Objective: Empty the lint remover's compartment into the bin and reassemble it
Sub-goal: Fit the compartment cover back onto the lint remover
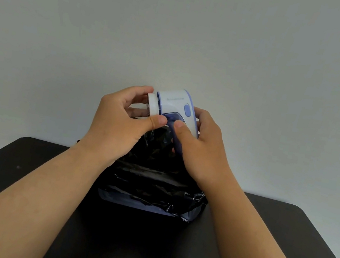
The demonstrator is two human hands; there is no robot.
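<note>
A white and purple lint remover is held up over the bin, which is lined with a black plastic bag. My left hand wraps the round white head end, its thumb resting on the translucent purple compartment. My right hand grips the handle side, thumb pressed against the same compartment. The compartment sits in the body. Both thumbs nearly touch. The handle's lower part is hidden behind my right hand.
The bin stands on a dark table with rounded corners. A plain pale wall rises behind it. My forearms reach in from the bottom corners on either side of the bin.
</note>
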